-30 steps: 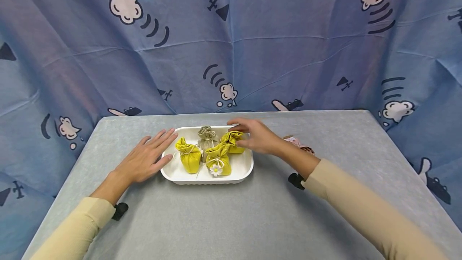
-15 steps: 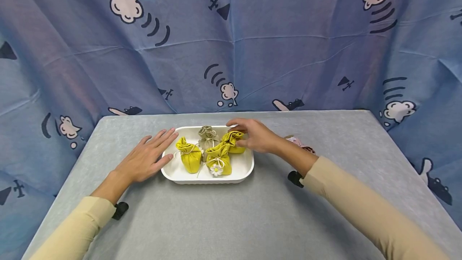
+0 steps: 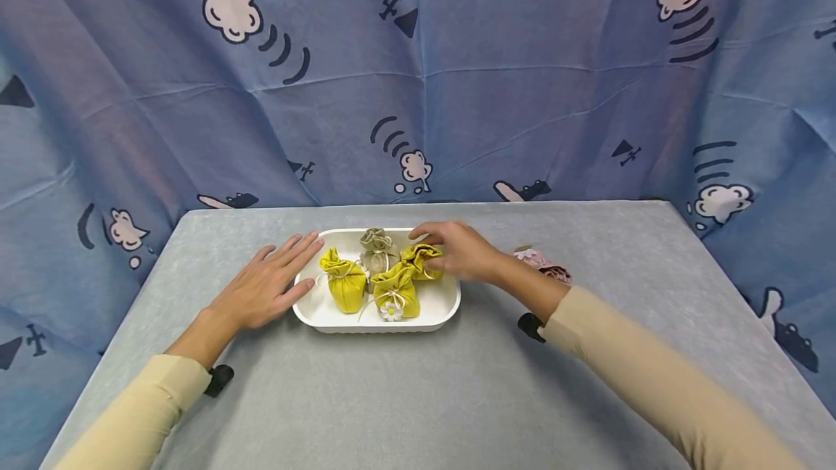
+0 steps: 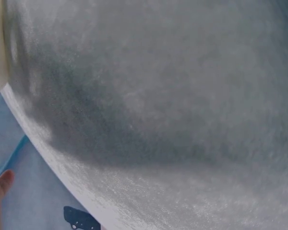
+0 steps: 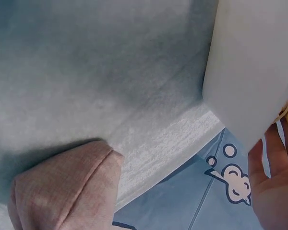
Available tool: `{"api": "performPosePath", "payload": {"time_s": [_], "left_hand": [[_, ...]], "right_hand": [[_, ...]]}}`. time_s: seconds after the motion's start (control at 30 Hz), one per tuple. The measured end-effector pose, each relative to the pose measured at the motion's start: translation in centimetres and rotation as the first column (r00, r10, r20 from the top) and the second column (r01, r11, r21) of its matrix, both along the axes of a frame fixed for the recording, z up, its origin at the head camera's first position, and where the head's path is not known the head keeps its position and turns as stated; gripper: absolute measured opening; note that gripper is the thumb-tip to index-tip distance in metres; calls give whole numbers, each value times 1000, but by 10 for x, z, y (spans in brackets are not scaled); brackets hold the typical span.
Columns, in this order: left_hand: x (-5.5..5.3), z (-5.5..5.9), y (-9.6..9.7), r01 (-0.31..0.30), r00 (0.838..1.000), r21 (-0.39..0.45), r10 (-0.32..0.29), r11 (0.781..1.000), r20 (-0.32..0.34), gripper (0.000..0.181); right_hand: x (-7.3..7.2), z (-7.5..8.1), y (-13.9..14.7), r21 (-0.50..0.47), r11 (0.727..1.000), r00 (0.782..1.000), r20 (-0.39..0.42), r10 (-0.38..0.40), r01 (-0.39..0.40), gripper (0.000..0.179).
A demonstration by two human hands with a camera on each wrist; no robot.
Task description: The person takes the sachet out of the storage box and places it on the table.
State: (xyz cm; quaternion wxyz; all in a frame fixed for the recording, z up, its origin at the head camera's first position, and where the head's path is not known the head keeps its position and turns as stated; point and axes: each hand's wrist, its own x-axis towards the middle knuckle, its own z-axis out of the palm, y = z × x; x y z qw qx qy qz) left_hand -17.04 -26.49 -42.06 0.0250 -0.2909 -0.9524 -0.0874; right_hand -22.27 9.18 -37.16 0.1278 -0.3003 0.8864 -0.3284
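Head view: right hand [image 3: 465, 252] reaches over the white tray's [image 3: 444, 304] right rim, fingers curled on the yellow pouch [image 3: 421, 260] at the tray's far right. Left hand [image 3: 264, 285] lies flat, fingers straight and slightly spread, touching the tray's left rim. Tray sits mid-counter [image 3: 405, 397] toward the far edge; a pink pouch [image 3: 545, 265] lies right of it. Broad bare counter spans the near edge and both sides.
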Motion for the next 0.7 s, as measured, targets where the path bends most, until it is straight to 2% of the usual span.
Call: {"api": "performPosePath", "payload": {"time_s": [0.13,0.37,0.7], "left_hand": [[0,-1,0,1,1000,8,-1,1000,-4,66],[0,0,0,2,1000,12,-2,1000,0,66],[0,-1,1,5,1000,21,-5,1000,-6,66]], "right_hand": [[1,-1,0,17,1000,999,-46,7,-6,45],[3,2,1,33,999,997,-71,12,-9,40],[5,5,5,-26,1000,997,-77,-5,3,35]]}}
